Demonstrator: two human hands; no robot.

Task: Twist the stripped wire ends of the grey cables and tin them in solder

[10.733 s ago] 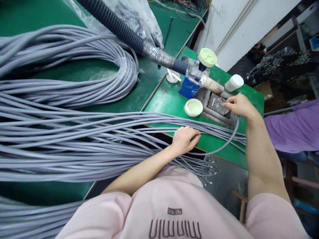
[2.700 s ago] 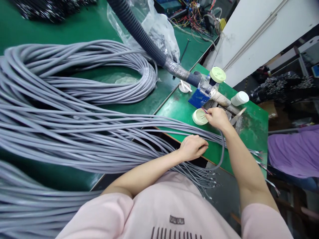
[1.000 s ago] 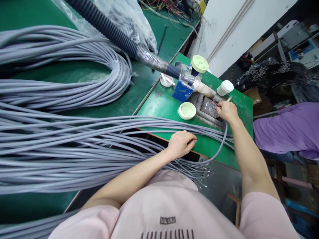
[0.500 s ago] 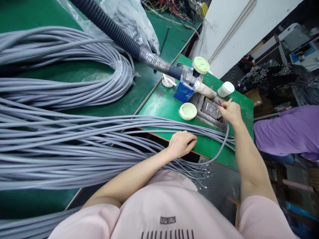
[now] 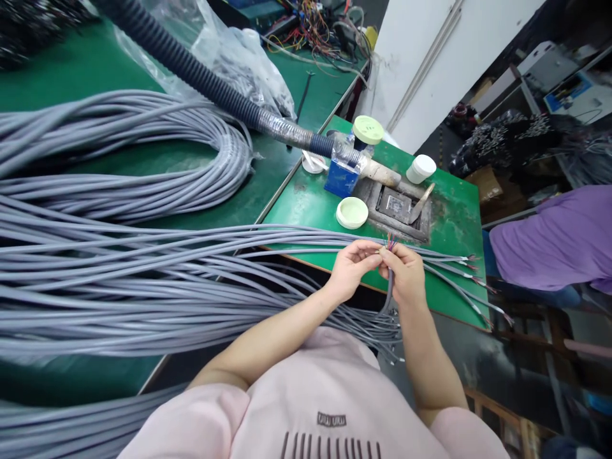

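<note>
My right hand point(image 5: 406, 271) is closed on the end of a grey cable point(image 5: 389, 292), whose thin coloured wires point(image 5: 391, 242) fan out above the fingers. My left hand point(image 5: 354, 268) meets it from the left, thumb and fingers pinched at the wires; what exactly lies between them is too small to name. Beyond the hands, a framed square metal pot point(image 5: 398, 205) is set in the green table, with a flat scraper point(image 5: 421, 204) resting across its right side. An open pale green tub point(image 5: 352, 213) stands left of the pot.
Long grey cables point(image 5: 143, 306) cover the left and run under my hands. A ribbed hose point(image 5: 191, 64) reaches to the pot beside a blue box point(image 5: 340, 178). A white jar point(image 5: 421, 169) and a green-lidded jar point(image 5: 368, 129) stand behind. A person in purple point(image 5: 554, 242) is at right.
My right hand has come back from the pot toward me with the cable end. My left hand has risen slightly to meet it, and its fingers have pinched at the wires. The view has shifted slightly.
</note>
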